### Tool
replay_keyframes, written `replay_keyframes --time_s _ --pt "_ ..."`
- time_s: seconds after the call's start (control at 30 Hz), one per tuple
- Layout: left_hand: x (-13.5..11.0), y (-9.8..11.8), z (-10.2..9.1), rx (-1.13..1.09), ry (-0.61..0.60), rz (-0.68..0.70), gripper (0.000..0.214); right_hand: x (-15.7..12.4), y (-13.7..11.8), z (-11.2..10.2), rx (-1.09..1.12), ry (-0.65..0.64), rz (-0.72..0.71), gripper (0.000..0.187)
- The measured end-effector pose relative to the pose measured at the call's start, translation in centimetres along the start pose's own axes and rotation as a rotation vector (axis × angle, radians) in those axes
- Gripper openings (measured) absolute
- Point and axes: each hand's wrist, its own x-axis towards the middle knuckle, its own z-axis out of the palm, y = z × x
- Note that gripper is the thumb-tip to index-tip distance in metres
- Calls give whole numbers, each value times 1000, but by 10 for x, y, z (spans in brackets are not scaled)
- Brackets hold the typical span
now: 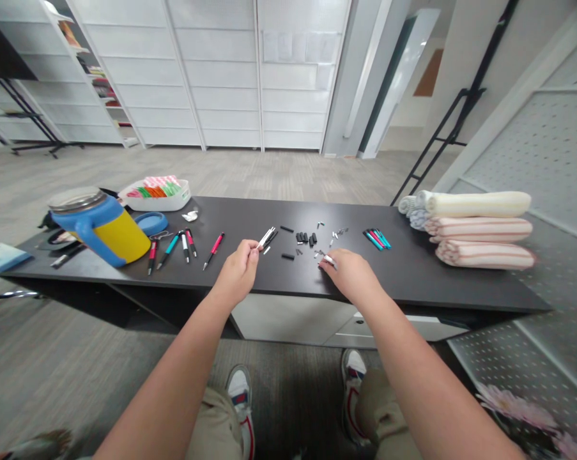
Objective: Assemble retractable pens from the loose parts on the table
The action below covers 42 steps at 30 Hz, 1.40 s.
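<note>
My left hand (239, 268) is closed, thumb against fingers, on several thin white pen refills (268, 235) that stick out over the desk, with dark ones beside them. My right hand (348, 271) pinches a small silver-white pen part (329, 259) just above the desktop. Between the hands lie short black rubber pen grips (303, 238), a longer black piece (287, 256) and scattered tiny metal and clear parts (337, 234). To the right is a group of teal and red pen barrels (377, 239). Left of my left hand, a red pen (213, 251) lies whole.
On the dark desk (413, 275), more pens (169, 250) lie beside a blue-and-yellow mug (110, 230) at the left. Behind stands a white tray (161, 203) with colourful packets. Rolled towels (482, 230) are stacked at the right end. A crumpled white scrap (190, 216) sits near the tray.
</note>
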Motion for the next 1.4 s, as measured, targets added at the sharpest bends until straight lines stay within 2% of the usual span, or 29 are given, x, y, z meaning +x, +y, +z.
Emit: replay_keyframes --time_s 0.13,0.2,0.3,0.4,0.53,0.67,0.8,0.93,1.23,1.4 --pt "2 14 8 -162 43 -103 31 0 6 1 64 12 -32 21" --pt "5 23 18 -234 39 -127 29 1 15 3 205 38 -16 19" --pt "15 38 36 -249 -12 -151 24 2 32 9 504 64 100 21" --pt "28 50 57 -197 -89 -154 22 4 44 15 826 67 188 31" --pt "44 62 83 -118 -142 -117 21 5 43 19 1194 36 259 48" --pt "53 74 100 105 -177 -113 23 6 34 17 1413 21 257 48" --pt "53 81 108 333 -183 -81 23 7 30 15 1477 43 293 46" --pt "52 81 109 435 -200 -54 27 8 31 16 1432 94 341 45" --pt "51 80 108 384 -223 0 23 9 31 27 1198 188 378 41" --pt "55 81 108 423 -270 45 25 9 31 26 1173 188 375 39"
